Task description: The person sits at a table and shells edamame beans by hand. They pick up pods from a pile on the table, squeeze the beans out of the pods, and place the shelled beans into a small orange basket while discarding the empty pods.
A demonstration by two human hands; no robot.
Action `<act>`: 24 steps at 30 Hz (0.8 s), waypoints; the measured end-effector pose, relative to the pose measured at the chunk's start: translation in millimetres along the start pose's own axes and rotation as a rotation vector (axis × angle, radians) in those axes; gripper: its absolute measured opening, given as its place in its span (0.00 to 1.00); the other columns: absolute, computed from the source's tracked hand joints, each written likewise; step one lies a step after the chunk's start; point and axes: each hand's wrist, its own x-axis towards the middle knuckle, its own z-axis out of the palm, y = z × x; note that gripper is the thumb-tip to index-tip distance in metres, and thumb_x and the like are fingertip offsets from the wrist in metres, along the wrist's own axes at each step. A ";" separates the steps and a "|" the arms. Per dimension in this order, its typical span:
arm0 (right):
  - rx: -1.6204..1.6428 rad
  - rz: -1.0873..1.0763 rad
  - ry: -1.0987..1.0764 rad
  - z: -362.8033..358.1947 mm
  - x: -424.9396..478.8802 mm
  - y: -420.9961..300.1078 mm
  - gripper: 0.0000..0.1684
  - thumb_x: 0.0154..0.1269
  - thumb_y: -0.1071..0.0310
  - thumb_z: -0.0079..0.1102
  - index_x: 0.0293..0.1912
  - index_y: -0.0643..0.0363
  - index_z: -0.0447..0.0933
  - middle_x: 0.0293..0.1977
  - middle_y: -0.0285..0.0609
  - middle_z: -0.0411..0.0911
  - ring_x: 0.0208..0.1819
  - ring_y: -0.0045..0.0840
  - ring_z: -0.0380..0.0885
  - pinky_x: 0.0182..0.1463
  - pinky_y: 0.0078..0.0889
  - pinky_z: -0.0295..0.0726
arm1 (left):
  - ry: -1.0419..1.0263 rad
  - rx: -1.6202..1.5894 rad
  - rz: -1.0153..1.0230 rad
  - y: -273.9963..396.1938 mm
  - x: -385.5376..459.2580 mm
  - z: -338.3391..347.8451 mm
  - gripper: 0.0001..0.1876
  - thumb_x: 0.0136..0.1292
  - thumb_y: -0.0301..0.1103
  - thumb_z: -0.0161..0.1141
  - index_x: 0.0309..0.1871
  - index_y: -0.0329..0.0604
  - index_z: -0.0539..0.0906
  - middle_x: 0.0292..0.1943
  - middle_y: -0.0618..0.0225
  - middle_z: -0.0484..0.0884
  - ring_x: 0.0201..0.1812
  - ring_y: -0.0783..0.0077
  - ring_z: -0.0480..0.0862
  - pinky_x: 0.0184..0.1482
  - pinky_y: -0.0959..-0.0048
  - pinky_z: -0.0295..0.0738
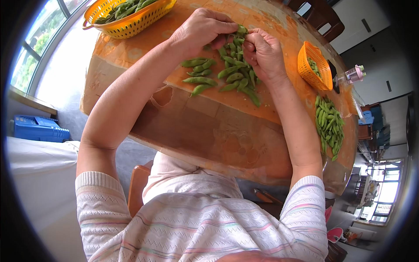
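Note:
My left hand (206,29) and my right hand (265,54) meet over the table, both pinching a green soybean pod (242,29) between their fingertips. Below them lies a loose pile of soybean pods (237,73) on the orange-patterned tablecloth. A smaller group of pods (199,72) is spread to the left of that pile, under my left wrist. My fingers partly hide the held pod and the far end of the pile.
A yellow plastic basket (131,23) of green pods stands at the far left. To the right, an orange basket (302,65) holds shelled beans (314,68). Nearer the right edge lies a large heap of pods (329,122). Behind it is a clear bottle with a pink lid (355,73).

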 end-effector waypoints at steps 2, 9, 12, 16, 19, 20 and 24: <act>0.055 0.044 -0.026 -0.5 0.3 -0.3 0.04 0.57 0.71 0.51 0.27 0.60 0.70 0.16 0.33 0.66 0.14 0.12 0.60 0.15 0.14 0.56 | -0.015 -0.080 -0.057 0.0 1.1 -3.8 0.09 0.60 0.33 0.57 0.36 0.35 0.81 0.22 0.71 0.76 0.14 0.85 0.64 0.17 0.83 0.60; -0.006 0.149 -0.166 -7.8 2.3 -7.1 0.08 0.59 0.67 0.55 0.26 0.58 0.70 0.18 0.32 0.67 0.14 0.10 0.60 0.15 0.12 0.55 | -0.010 0.265 0.058 5.8 -3.0 -1.1 0.10 0.61 0.30 0.55 0.39 0.33 0.80 0.23 0.74 0.76 0.17 0.88 0.67 0.18 0.85 0.61; -0.079 0.136 -0.234 -13.2 3.8 -7.5 0.10 0.59 0.64 0.56 0.27 0.58 0.70 0.18 0.30 0.68 0.15 0.09 0.60 0.15 0.11 0.54 | -0.127 0.306 0.085 11.5 -6.6 -0.4 0.10 0.60 0.29 0.54 0.42 0.33 0.80 0.24 0.75 0.76 0.20 0.89 0.69 0.21 0.86 0.64; -0.224 0.084 -0.247 -11.8 4.7 -9.9 0.08 0.59 0.65 0.55 0.28 0.59 0.71 0.18 0.31 0.69 0.14 0.08 0.60 0.15 0.11 0.54 | -0.221 0.268 0.089 15.6 -8.6 -2.1 0.10 0.59 0.29 0.55 0.42 0.35 0.81 0.25 0.75 0.78 0.24 0.88 0.72 0.26 0.86 0.69; -0.208 0.100 -0.212 -12.8 7.1 -3.4 0.06 0.58 0.68 0.52 0.30 0.61 0.72 0.19 0.31 0.69 0.15 0.09 0.61 0.15 0.11 0.54 | -0.080 0.607 0.260 19.8 -11.4 -1.1 0.10 0.58 0.28 0.55 0.41 0.37 0.82 0.26 0.74 0.80 0.26 0.86 0.75 0.29 0.84 0.71; -0.178 0.119 -0.171 -12.3 6.4 -5.4 0.06 0.58 0.68 0.52 0.31 0.62 0.73 0.19 0.31 0.69 0.16 0.09 0.61 0.15 0.11 0.54 | -0.016 0.746 0.337 22.1 -12.0 -2.1 0.10 0.58 0.28 0.56 0.41 0.37 0.82 0.27 0.74 0.80 0.27 0.86 0.76 0.30 0.83 0.72; -0.136 0.162 -0.123 -10.8 5.3 -16.2 0.07 0.56 0.70 0.51 0.32 0.64 0.75 0.20 0.31 0.70 0.18 0.09 0.62 0.16 0.11 0.55 | 0.391 0.805 0.500 42.9 -17.6 -20.8 0.07 0.51 0.29 0.59 0.34 0.39 0.83 0.26 0.58 0.80 0.28 0.63 0.80 0.34 0.70 0.74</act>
